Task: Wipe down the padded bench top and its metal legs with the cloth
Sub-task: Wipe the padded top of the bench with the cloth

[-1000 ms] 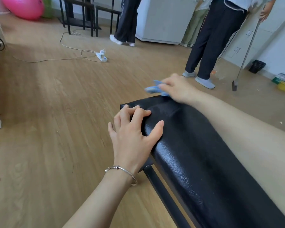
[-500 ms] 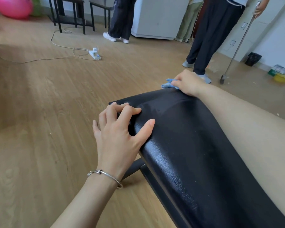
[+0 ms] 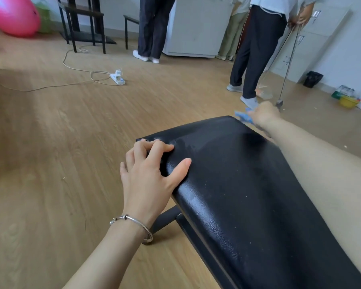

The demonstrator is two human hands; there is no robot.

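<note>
A black padded bench top (image 3: pixel 248 190) runs from the lower right toward the middle of the head view. Its dark metal frame and leg (image 3: pixel 165 219) show under the left edge. My left hand (image 3: pixel 149 174), with a silver bracelet at the wrist, rests on the bench's left rim near the far corner, thumb on top and fingers curved over the edge. My right hand (image 3: pixel 264 116) is at the bench's far right corner and holds a blue cloth (image 3: pixel 243 116) against the edge; the hand is blurred.
Wooden floor surrounds the bench. A person with a long-handled dustpan (image 3: pixel 279 102) stands just beyond the far end. Another person (image 3: pixel 152 28) stands by a white cabinet (image 3: pixel 198 28). A power strip (image 3: pixel 117 78) and cord lie on the floor; a pink ball (image 3: pixel 10 15) sits far left.
My right hand has slid the blue cloth along the bench's far end from the left part to the right corner. My left hand has kept its place on the left rim.
</note>
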